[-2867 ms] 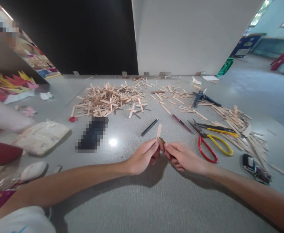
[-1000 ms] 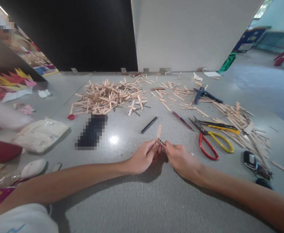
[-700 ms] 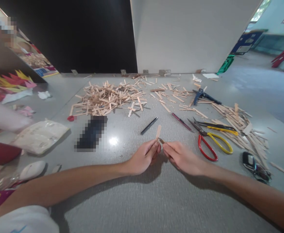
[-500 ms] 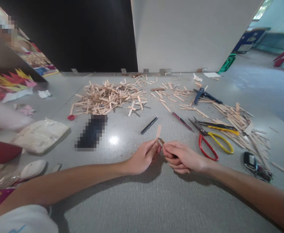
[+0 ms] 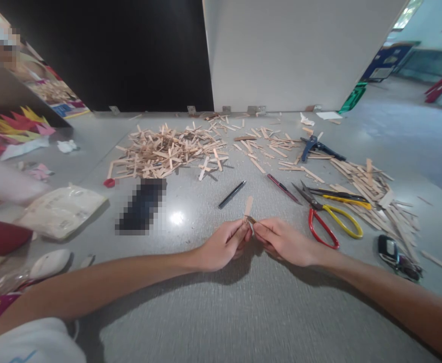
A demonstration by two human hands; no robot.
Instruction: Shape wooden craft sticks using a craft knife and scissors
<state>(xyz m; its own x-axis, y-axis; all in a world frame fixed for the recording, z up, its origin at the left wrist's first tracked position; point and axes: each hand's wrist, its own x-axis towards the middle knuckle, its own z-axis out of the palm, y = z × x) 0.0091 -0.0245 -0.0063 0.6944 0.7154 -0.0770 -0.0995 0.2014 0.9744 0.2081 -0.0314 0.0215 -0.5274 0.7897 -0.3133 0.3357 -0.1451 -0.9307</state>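
Note:
My left hand [image 5: 221,247] is closed in a pinch on a thin wooden stick [image 5: 248,205], whose upper end points up and away from me. My right hand [image 5: 287,243] grips a small knife [image 5: 252,220]; only its short pointed blade shows, and its handle is hidden in the fingers. The blade's tip meets the stick just above the left fingertips. Beyond the hands lie a black pen [image 5: 232,194] and a dark red pen-like tool [image 5: 283,188]. Scissors [image 5: 316,205] with one red and one yellow handle lie open to the right.
A heap of wooden sticks [image 5: 164,151] lies at the back left, with cut strips [image 5: 368,176] at the right. Dark cutters [image 5: 321,148], a blurred-out dark phone-like object [image 5: 141,206], a plastic packet [image 5: 64,212] and a key fob [image 5: 389,250] surround the work. Upright panels [image 5: 281,55] close off the back.
My right hand has rolled over, so its lower fingers are now more tucked under, and the blade lies flatter against the stick. My left hand stays nearly still.

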